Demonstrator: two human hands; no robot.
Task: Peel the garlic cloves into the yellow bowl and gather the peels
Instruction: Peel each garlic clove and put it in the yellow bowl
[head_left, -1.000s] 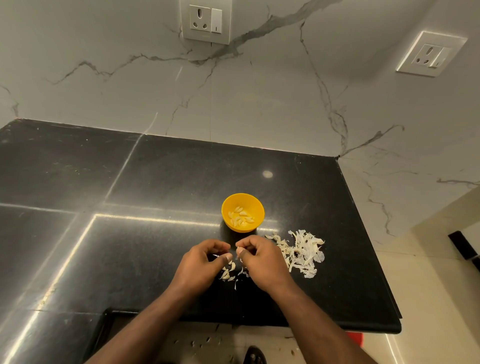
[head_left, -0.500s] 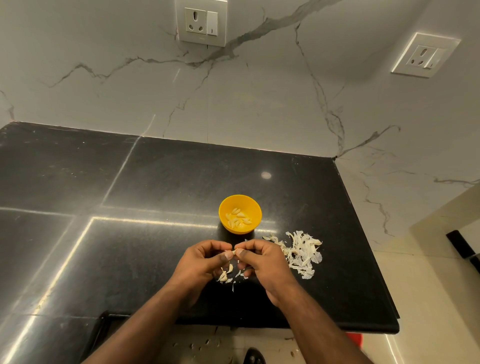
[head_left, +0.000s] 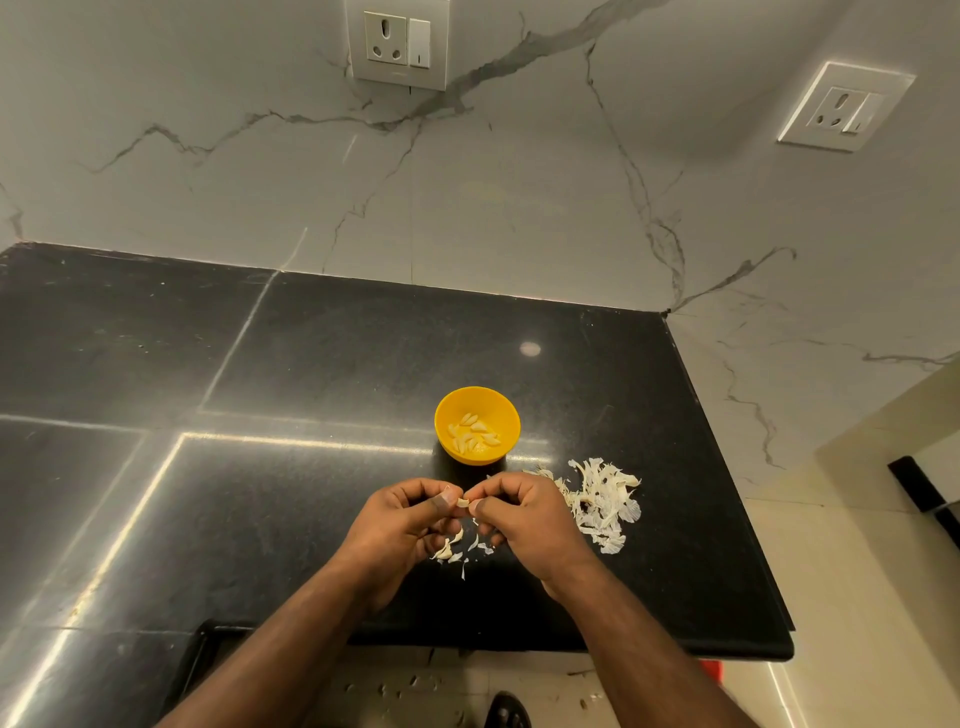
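Peel pile (head_left: 602, 506) beside yellow bowl (head_left: 477, 402)

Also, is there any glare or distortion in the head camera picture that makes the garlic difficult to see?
Head view: bright streaks of glare cross the black countertop left of the yellow bowl, not over the garlic. The wide lens bends the wall sockets outward. The clove pinched between left hand and right hand looks small but sharp.

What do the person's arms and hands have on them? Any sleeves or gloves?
Nothing is worn that shows. The left hand and the right hand are bare, with no gloves, rings or watch in view. Both forearms are bare too, with no sleeves as far as the bottom edge of the picture.
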